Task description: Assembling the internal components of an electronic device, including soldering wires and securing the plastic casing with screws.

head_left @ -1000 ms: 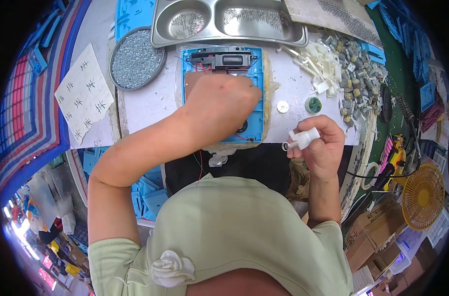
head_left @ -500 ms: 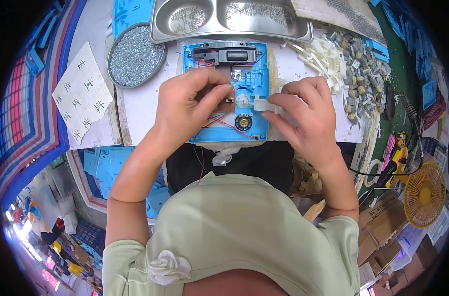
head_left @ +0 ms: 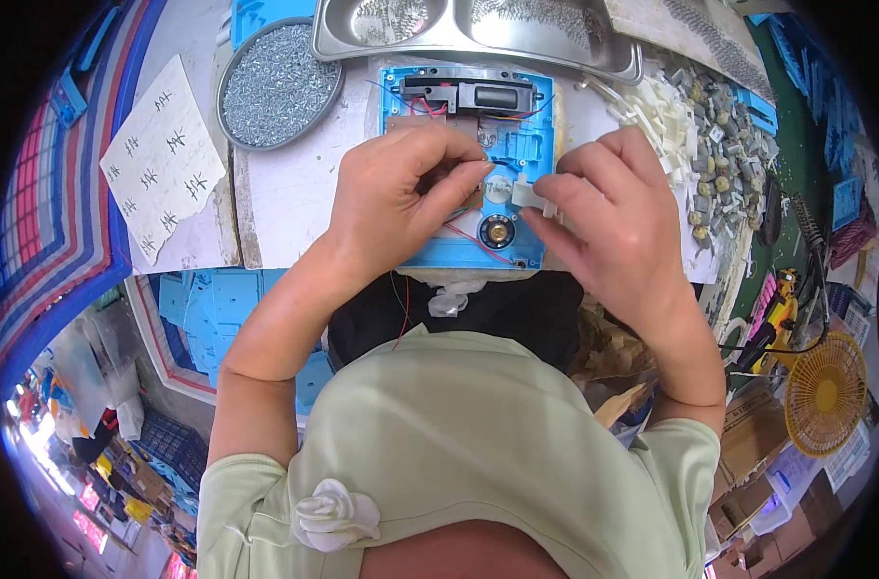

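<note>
An open blue plastic case (head_left: pixel 449 256) lies on the worktable in front of me, with a black module (head_left: pixel 493 98) at its far end. Near its front edge sit a round speaker (head_left: pixel 498 231) and thin red wires. My right hand (head_left: pixel 613 217) pinches a small white plastic part (head_left: pixel 528 194) over the right half of the case, beside a round pale disc (head_left: pixel 499 189). Above the case's left half, my left hand (head_left: pixel 401 193) has thumb and forefinger pressed together. Whatever lies between them is hidden; the edge of a small brown piece shows just below.
A round tray of screws (head_left: pixel 280 85) stands at the far left, beside a marked paper sheet (head_left: pixel 164 159). Behind the case is a metal compartment tray (head_left: pixel 478 43) with small metal pieces. White plastic parts (head_left: pixel 657 121) and small grey motors (head_left: pixel 719 145) are heaped to the right.
The whole view has shifted, moving the case rightward in the picture. My right hand has brought the white part slightly closer to the disc. My left hand keeps its pinch above the case.
</note>
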A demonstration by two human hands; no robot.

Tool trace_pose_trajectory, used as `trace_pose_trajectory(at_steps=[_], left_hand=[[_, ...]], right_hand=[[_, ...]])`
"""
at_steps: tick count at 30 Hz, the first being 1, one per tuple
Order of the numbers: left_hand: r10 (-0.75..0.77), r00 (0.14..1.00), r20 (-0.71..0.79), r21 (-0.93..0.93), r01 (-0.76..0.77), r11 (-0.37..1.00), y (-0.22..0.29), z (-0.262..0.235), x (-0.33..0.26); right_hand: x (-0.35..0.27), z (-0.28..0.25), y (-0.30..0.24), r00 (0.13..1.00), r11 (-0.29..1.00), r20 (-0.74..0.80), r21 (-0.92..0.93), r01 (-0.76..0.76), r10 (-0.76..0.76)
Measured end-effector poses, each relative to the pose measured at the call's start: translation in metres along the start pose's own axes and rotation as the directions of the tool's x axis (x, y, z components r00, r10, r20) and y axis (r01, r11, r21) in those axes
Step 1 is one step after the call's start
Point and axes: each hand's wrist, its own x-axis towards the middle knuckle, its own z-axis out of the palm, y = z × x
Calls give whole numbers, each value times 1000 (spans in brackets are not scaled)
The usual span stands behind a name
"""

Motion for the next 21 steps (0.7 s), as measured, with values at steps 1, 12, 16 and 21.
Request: trace_pose_trajectory(at_steps=[1, 12, 16, 21], left_hand=[[2, 1000, -4, -2, -2, 1000, 0, 0, -1], [-23, 1000, -13, -28, 23, 999, -1, 2, -1], [-39, 995, 96, 13, 37, 999, 1, -5, -1], [-39, 996, 74, 17, 38, 999, 2, -4, -3]], right_hand=[[1, 1, 5, 1000, 999, -2, 39, 2, -2], [-21, 37, 39, 983, 966, -183, 252, 63, -17], [-27, 47, 39, 970, 963, -244, 264, 62, 4], [-26, 50, 40, 967, 942, -256, 326, 81, 6]])
